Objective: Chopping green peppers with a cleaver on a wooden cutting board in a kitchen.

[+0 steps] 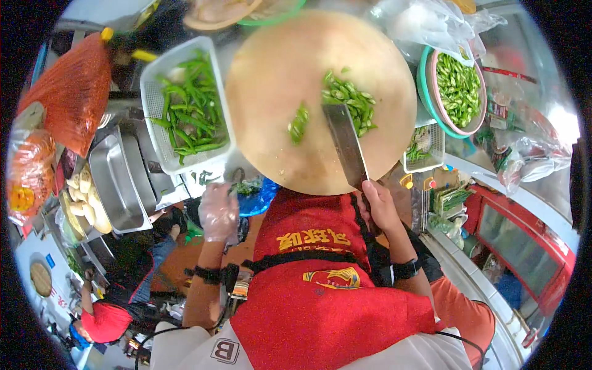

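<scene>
My right hand (380, 204) is closed around the handle of a cleaver (346, 143). Its broad blade lies over the round wooden chopping board (263, 69), its far end against a pile of sliced green chili peppers (354, 104). A smaller row of cut chili (298, 124) rests to the left of the blade. My left hand (218, 212), in a clear plastic glove, is off the board, below the white plastic basket (150, 101) of whole green chilies (194, 111). Its fingers are blurred, and I cannot tell whether they hold anything.
A pink basket (483, 99) of sliced chili sits inside a green one at right. Below it is a small white basket (437, 159). A blue plastic bag (263, 201) hangs under the board. Steel pans (118, 180) stand at left; another person (106, 319) is lower left.
</scene>
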{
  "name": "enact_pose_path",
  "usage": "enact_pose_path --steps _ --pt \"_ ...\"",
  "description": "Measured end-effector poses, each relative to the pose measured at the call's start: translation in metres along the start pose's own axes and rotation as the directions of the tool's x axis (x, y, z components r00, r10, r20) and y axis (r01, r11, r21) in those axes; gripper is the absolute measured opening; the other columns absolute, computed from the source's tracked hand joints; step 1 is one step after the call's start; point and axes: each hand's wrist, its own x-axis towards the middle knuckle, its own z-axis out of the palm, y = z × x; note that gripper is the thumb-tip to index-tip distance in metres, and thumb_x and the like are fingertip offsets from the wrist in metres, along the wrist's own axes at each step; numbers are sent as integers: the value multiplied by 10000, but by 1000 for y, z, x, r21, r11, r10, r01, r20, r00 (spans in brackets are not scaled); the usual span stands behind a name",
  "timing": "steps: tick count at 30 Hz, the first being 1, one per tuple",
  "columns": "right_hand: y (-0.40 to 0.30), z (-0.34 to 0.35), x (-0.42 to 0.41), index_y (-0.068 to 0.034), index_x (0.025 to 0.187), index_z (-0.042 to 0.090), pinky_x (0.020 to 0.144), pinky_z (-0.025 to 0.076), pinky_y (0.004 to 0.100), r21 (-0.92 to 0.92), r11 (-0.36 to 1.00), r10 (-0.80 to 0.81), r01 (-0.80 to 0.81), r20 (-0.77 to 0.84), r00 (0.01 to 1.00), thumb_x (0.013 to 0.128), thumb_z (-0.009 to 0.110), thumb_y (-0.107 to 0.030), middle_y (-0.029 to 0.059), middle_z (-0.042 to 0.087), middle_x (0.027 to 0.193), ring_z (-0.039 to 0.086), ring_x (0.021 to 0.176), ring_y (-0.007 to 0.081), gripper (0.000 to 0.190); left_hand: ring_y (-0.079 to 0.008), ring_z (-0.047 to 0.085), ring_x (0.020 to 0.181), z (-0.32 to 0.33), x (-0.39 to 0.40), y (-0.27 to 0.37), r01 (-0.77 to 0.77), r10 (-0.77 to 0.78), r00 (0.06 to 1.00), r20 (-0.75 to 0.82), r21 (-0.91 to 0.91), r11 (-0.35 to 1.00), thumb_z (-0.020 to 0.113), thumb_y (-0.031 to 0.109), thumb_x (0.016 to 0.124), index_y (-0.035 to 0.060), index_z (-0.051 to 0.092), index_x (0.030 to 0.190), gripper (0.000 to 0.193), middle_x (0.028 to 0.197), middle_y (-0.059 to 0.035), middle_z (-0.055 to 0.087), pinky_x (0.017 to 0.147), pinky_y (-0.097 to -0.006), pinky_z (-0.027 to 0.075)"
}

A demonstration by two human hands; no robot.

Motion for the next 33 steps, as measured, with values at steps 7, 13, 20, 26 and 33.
enact_pose_path --steps 7,13,20,26,33 --pt "-19 33 31 -57 841 526 420 345 234 -131 991 50 -14 276 960 961 410 -394 -2 444 548 426 453 78 376 -353 593 851 6 4 -14 -119 85 974 -209 -152 981 612 123 788 25 578 965 205 919 -181 597 728 -424 492" --pt "-8 -17 19 -62 778 527 379 336 256 222 973 50 -61 55 997 953 401 -401 18 477 540 420 405 112 402 -376 520 1033 29 64 41 -417 333 894 -301 -284 863 606 115 815 10 520 1145 357 1110 -204 542 874 -430 438" --pt "36 -88 23 -50 767 482 377 352 277 477 878 37 36 -142 989 922 475 -326 33 424 518 397 377 139 317 -388 375 1226 44 182 134 -484 440 874 -204 -316 816 657 325 789 -19 431 1279 640 1299 -240 434 1017 -441 333" --pt "49 -75 38 -48 795 449 511 429 326 614 788 160 -47 -132 978 884 504 -185 53 456 611 462 496 174 172 -407 345 1248 62 194 173 -602 568 798 -203 -206 772 645 414 778 -19 441 1265 683 1341 -241 385 1044 -447 303" --pt "48 -21 67 -20 762 568 664 465 313 550 835 -23 20 -3 1000 894 492 -221 63 587 701 569 663 185 252 -434 329 1253 75 179 208 -599 564 800 -203 -250 760 646 440 768 -9 455 1248 684 1352 -252 361 1042 -494 281"
